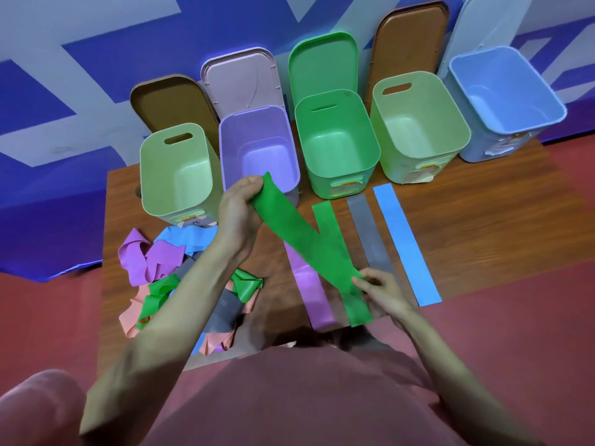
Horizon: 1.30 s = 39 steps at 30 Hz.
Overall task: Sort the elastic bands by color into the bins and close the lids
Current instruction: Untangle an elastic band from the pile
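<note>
A green elastic band (299, 233) stretches diagonally above the table. My left hand (240, 210) pinches its upper end in front of the purple bin (225, 149). My right hand (378, 291) pinches its lower end near the table's front edge. Under it lie flat a second green band (328, 217), a purple band (310, 297), a grey band (370, 233) and a blue band (405, 243). A tangled pile of bands (161, 275) in purple, blue, green, pink and grey lies at the left. Further open bins stand behind: pale green (145, 175), green (302, 133), pale green (463, 123), blue (553, 101).
Lids lean on the wall behind the bins: brown (167, 101), pink (241, 78), green (322, 62), brown (409, 46) and pale blue (492, 24). The wooden table (483, 226) stands on a red floor against a blue and white wall.
</note>
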Each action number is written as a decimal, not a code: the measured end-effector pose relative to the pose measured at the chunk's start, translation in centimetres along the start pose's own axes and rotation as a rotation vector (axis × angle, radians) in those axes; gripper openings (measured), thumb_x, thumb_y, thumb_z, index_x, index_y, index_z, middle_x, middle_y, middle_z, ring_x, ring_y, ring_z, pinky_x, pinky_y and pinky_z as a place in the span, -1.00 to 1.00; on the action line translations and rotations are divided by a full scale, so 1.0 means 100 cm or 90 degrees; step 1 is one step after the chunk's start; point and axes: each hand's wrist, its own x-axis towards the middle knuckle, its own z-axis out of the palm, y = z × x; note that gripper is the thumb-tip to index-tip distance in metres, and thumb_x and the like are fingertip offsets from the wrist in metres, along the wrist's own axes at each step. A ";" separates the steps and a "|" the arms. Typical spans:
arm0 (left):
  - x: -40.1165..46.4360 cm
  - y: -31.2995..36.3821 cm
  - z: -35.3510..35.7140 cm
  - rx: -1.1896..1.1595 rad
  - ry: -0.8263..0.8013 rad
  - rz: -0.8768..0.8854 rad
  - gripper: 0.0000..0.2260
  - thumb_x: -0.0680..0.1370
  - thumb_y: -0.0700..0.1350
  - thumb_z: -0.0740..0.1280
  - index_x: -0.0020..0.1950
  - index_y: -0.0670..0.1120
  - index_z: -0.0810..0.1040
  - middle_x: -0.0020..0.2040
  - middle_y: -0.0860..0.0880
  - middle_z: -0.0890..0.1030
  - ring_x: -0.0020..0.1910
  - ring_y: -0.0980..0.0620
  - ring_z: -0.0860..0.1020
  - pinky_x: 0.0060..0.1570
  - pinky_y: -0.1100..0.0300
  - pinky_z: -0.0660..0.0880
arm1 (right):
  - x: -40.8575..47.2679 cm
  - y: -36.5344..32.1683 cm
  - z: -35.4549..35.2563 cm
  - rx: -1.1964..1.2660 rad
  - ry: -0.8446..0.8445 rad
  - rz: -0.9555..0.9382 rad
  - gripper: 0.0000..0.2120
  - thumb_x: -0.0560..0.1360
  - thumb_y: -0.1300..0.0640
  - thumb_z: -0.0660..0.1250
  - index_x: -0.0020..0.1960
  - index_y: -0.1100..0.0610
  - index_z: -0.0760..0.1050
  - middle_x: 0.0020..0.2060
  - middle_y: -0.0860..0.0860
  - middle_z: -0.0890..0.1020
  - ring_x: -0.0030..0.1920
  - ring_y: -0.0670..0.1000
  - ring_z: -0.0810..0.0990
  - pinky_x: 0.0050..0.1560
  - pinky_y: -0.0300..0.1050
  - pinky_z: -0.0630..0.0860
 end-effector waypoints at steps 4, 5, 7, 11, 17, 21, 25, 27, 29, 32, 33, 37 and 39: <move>0.014 -0.012 -0.001 0.188 -0.035 0.047 -0.79 0.59 -0.27 0.21 -0.21 -0.11 0.52 -0.27 -0.03 0.55 -0.27 0.07 0.54 -0.19 0.15 0.50 | -0.005 0.016 -0.014 0.030 0.062 0.053 -0.81 0.49 0.31 0.35 -0.30 0.19 0.53 -0.52 -0.12 0.56 -0.46 -0.19 0.50 -0.42 -0.38 0.43; 0.021 -0.016 -0.005 0.280 -0.050 0.082 -0.79 0.58 -0.26 0.24 -0.22 -0.06 0.55 -0.27 0.04 0.58 -0.25 0.07 0.55 -0.16 0.10 0.51 | -0.006 0.019 -0.017 0.039 0.075 0.067 -0.78 0.48 0.33 0.35 -0.33 0.20 0.49 -0.57 -0.12 0.53 -0.50 -0.19 0.49 -0.46 -0.39 0.43; 0.035 -0.026 -0.011 0.444 -0.079 0.144 -0.79 0.55 -0.24 0.30 -0.22 -0.01 0.59 -0.30 0.16 0.62 -0.26 0.12 0.56 -0.14 0.04 0.53 | -0.008 0.028 -0.023 0.051 0.110 0.097 -0.75 0.47 0.36 0.36 -0.36 0.21 0.45 -0.60 -0.11 0.51 -0.52 -0.18 0.49 -0.47 -0.37 0.46; 0.050 -0.044 -0.013 0.759 -0.111 0.260 -0.90 0.49 -0.16 0.41 -0.10 -0.16 0.69 -0.16 -0.09 0.69 -0.22 -0.05 0.62 -0.16 0.14 0.51 | -0.014 0.044 -0.031 0.017 0.149 0.140 -0.77 0.45 0.36 0.38 -0.35 0.22 0.47 -0.59 -0.07 0.54 -0.58 -0.22 0.47 -0.51 -0.39 0.42; 0.073 -0.073 0.000 0.896 -0.187 0.242 -0.89 0.49 -0.18 0.40 -0.07 -0.20 0.68 -0.20 -0.15 0.68 -0.20 -0.13 0.61 -0.15 0.11 0.48 | -0.019 0.057 -0.023 -0.037 0.121 0.186 -0.78 0.50 0.36 0.31 -0.32 0.22 0.45 -0.68 -0.08 0.49 -0.67 -0.20 0.44 -0.61 -0.42 0.31; 0.102 -0.107 0.013 0.895 -0.153 0.191 -0.87 0.49 -0.26 0.30 -0.07 -0.26 0.63 -0.13 -0.24 0.67 -0.13 -0.20 0.62 -0.07 -0.01 0.51 | -0.017 0.070 -0.008 -0.065 0.136 0.175 -0.77 0.50 0.32 0.34 -0.31 0.17 0.45 -0.54 -0.04 0.54 -0.62 -0.21 0.46 -0.50 -0.32 0.39; 0.116 -0.139 0.025 0.883 -0.054 0.196 -0.82 0.48 -0.23 0.26 -0.05 -0.18 0.65 -0.05 -0.18 0.67 -0.03 -0.20 0.60 -0.05 -0.04 0.53 | -0.013 0.079 0.006 -0.079 0.190 0.150 -0.81 0.47 0.23 0.40 -0.30 0.14 0.48 -0.42 0.07 0.59 -0.55 -0.24 0.49 -0.28 -0.08 0.48; 0.119 -0.153 0.029 0.865 -0.013 0.193 -0.81 0.49 -0.22 0.25 -0.05 -0.17 0.66 -0.05 -0.18 0.67 -0.05 -0.20 0.60 -0.07 0.00 0.53 | -0.010 0.080 0.011 -0.069 0.221 0.150 -0.78 0.45 0.23 0.41 -0.33 0.10 0.47 -0.41 0.07 0.59 -0.52 -0.22 0.51 -0.25 -0.02 0.51; 0.123 -0.164 0.031 0.845 0.014 0.183 -0.79 0.49 -0.23 0.23 -0.04 -0.16 0.66 -0.05 -0.19 0.66 -0.06 -0.20 0.60 -0.09 0.02 0.51 | -0.007 0.083 0.016 -0.053 0.236 0.156 -0.79 0.45 0.24 0.41 -0.33 0.08 0.49 -0.35 0.16 0.63 -0.44 -0.04 0.55 -0.20 0.09 0.55; 0.129 -0.176 0.032 0.833 0.049 0.161 -0.78 0.51 -0.21 0.22 0.01 -0.13 0.65 0.00 -0.16 0.65 -0.03 -0.17 0.60 -0.06 0.06 0.49 | -0.004 0.086 0.021 -0.054 0.250 0.164 -0.76 0.44 0.25 0.41 -0.35 0.07 0.47 -0.31 0.21 0.63 -0.39 0.07 0.54 -0.17 0.17 0.54; 0.131 -0.178 0.033 0.830 0.056 0.158 -0.78 0.51 -0.21 0.22 0.02 -0.13 0.65 0.01 -0.15 0.65 -0.02 -0.16 0.60 -0.05 0.06 0.49 | -0.004 0.085 0.023 -0.071 0.249 0.163 -0.76 0.44 0.25 0.41 -0.35 0.07 0.47 -0.32 0.20 0.63 -0.39 0.09 0.54 -0.19 0.16 0.54; 0.140 -0.183 0.036 0.855 0.066 0.153 -0.79 0.51 -0.21 0.24 0.03 -0.12 0.65 0.03 -0.12 0.66 0.00 -0.13 0.60 -0.03 0.07 0.49 | -0.003 0.087 0.026 -0.131 0.242 0.153 -0.89 0.45 0.24 0.40 -0.24 0.22 0.54 -0.28 0.24 0.65 -0.25 0.21 0.63 -0.18 0.10 0.54; 0.144 -0.186 0.036 0.861 0.066 0.143 -0.80 0.51 -0.22 0.25 0.02 -0.12 0.66 0.02 -0.12 0.66 -0.01 -0.13 0.61 -0.05 0.08 0.50 | -0.002 0.088 0.026 -0.155 0.242 0.152 -0.87 0.45 0.22 0.40 -0.19 0.29 0.56 -0.26 0.23 0.65 -0.22 0.22 0.63 -0.16 0.08 0.54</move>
